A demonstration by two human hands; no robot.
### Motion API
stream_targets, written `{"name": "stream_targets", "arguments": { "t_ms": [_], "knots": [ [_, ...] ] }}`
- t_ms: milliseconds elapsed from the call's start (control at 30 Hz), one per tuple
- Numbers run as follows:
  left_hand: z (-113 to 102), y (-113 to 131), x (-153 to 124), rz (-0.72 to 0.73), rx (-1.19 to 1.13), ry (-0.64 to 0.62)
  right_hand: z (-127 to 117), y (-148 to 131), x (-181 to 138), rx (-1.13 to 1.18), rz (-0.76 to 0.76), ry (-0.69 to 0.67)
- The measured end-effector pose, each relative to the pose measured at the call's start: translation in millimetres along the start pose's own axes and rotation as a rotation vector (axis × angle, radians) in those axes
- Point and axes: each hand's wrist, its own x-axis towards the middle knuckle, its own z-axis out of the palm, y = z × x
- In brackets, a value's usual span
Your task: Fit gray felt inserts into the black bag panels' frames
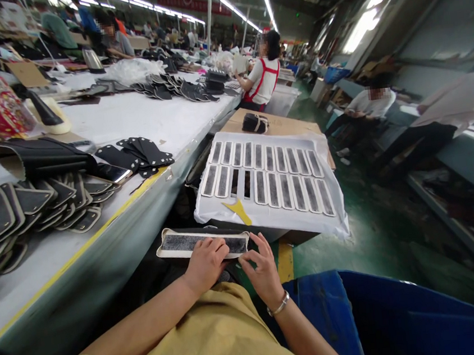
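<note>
Across my lap lies a long rectangular bag-like piece [180, 242], with a grey speckled strip along its upward face, a pale border and dark material behind it. My left hand [209, 258] is closed over its middle, fingers curled on the strip and pressing it. At the right end, my right hand [261, 262] pinches the pale corner edge between thumb and index finger, its other fingers raised. Just ahead, a white-covered board [215, 209] carries rows of grey strips with white borders [273, 189]. Near its front edge lies a yellow piece [238, 211].
On the left, a long white table [120, 113] holds stacked black panels [32, 207] and a phone [111, 172]. A blue bin [403, 312] stands close at my right. Beyond the board, a person with red straps [264, 78] works at the table.
</note>
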Motion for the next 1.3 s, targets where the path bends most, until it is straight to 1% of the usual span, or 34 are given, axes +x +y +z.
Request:
{"name": "stream_targets", "arguments": {
  "t_ms": [167,333,467,667,800,967,1133,1300],
  "knots": [
    [2.6,-3.0,-1.0,-0.009,-0.025,0.032,-4.4,8.0,-1.5,0.031,-0.130,0.036],
    [-1.0,-11.8,-1.5,0.072,-0.133,0.026,-13.2,8.0,6.6,-0.007,-0.219,-0.049],
    [-1.6,-15.6,-1.8,0.118,-0.155,0.013,-11.7,7.1,9.7,-0.012,-0.250,-0.057],
    [2.9,-16.2,-3.5,0.158,-0.103,0.031,-7.0,10.2,5.3,0.008,-0.230,-0.049],
    [4.4,-17.3,-2.0,0.141,-0.108,0.039,-5.6,11.6,6.6,-0.002,-0.209,-0.060],
    [5.8,-20.8,-5.0,0.167,-0.114,0.041,0.1,10.5,6.5,-0.009,-0.226,0.028],
    [6.4,-25.7,-9.0,0.164,-0.160,0.089,2.1,13.2,3.7,-0.001,-0.247,0.021],
    [3.8,-26.9,-6.1,0.200,-0.155,0.056,1.5,15.6,4.5,-0.001,-0.263,0.024]
  ]
}}
